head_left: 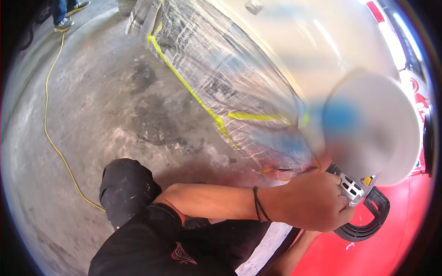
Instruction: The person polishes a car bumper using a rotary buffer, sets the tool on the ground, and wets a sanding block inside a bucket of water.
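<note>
My left hand (315, 202), with a dark cord bracelet at the wrist, is closed around a polisher (353, 187). The tool has a silver vented head, a yellow label and a black loop handle (380, 214). Its round white pad (368, 129) is smeared by motion and lies over or against the pale, glossy car panel (294, 37). Below my left wrist runs my other forearm toward the tool; the right hand itself is hidden behind the left hand, so its grip does not show.
Newspaper and clear film masking (216, 69), edged with yellow-green tape (184, 85), hangs beside the panel. Red bodywork (377, 248) lies at lower right. A yellow cord (47, 106) crosses the concrete floor (101, 106). Another person's shoes (64, 24) show at upper left.
</note>
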Demonstrator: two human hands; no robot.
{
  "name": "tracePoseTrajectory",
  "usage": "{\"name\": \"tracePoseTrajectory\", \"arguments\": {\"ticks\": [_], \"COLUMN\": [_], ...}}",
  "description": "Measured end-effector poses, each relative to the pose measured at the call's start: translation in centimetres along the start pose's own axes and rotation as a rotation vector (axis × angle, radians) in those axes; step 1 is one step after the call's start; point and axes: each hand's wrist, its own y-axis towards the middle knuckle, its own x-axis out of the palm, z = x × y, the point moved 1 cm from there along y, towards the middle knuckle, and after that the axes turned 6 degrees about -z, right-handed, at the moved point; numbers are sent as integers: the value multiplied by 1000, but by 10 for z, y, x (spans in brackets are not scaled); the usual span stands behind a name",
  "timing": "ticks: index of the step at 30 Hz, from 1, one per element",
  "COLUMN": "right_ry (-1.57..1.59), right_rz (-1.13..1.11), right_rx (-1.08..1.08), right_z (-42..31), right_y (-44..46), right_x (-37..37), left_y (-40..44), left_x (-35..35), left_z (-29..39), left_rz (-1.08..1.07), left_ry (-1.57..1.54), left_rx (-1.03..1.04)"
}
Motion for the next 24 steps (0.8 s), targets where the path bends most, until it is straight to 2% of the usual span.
{"name": "tracePoseTrajectory", "arguments": {"ticks": [4,8,10,19,21,22,24], "right_ry": [43,75,88,113,115,101,71], "right_rz": [-7,-42,-64,-142,-162,-176,-188], "right_rx": [-23,-65,-86,-196,-199,-83,-120], "right_z": [-11,-19,-22,-43,-54,-63,-72], "right_y": [15,31,36,64,71,67,77], "right_x": [14,39,50,90,100,106,114], "left_y": [0,-6,-7,-14,-14,-14,-12], "left_x": [-7,-37,-53,-131,-145,-151,-161], "left_z": [1,-14,-22,-52,-62,-67,-74], "left_rz": [-6,-56,17,12,47,80,124], "left_ry": [35,105,135,217,217,215,211], "left_rx": [-11,-25,-26,-135,-134,-130,-118]}}
